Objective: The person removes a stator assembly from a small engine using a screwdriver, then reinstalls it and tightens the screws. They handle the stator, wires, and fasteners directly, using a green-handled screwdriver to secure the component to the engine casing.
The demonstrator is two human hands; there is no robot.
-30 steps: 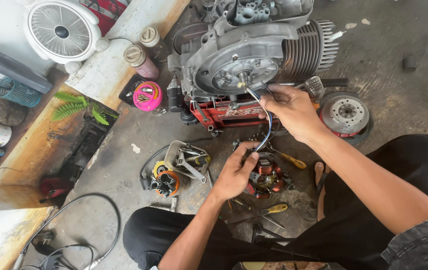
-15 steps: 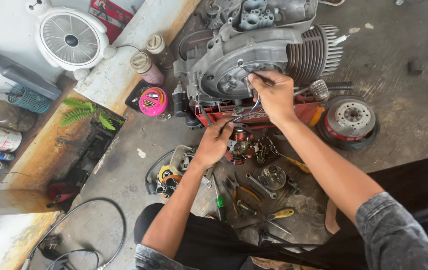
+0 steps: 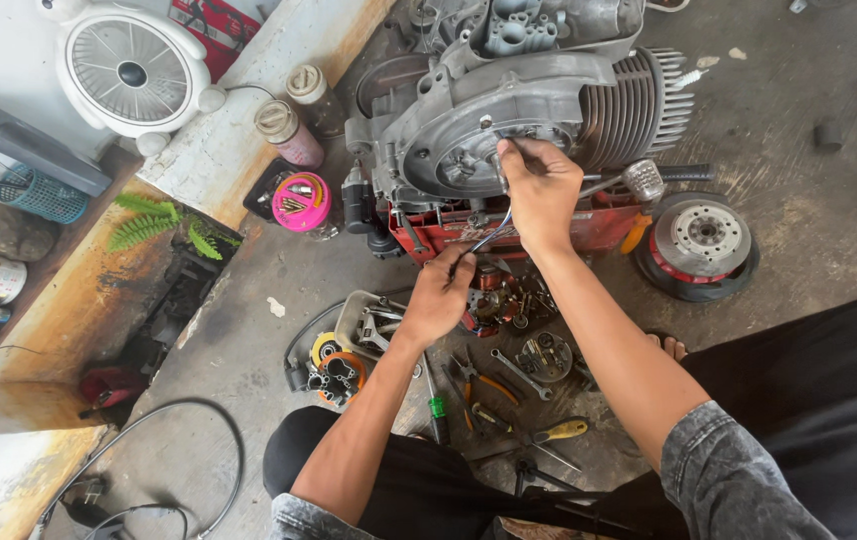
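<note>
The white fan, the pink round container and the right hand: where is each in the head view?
white fan [image 3: 132, 73], head view, on its front grille.
pink round container [image 3: 301, 201], head view, on its rim.
right hand [image 3: 541, 188], head view, on its back.

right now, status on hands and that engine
Right hand gripping wires at the engine side opening. Left hand pinching the wire bundle lower down. Tools scattered below.

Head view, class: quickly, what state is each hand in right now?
Left hand: closed, pinching the wire bundle.
Right hand: closed, fingertips on the engine flywheel side; what it grips cannot be told.
</note>
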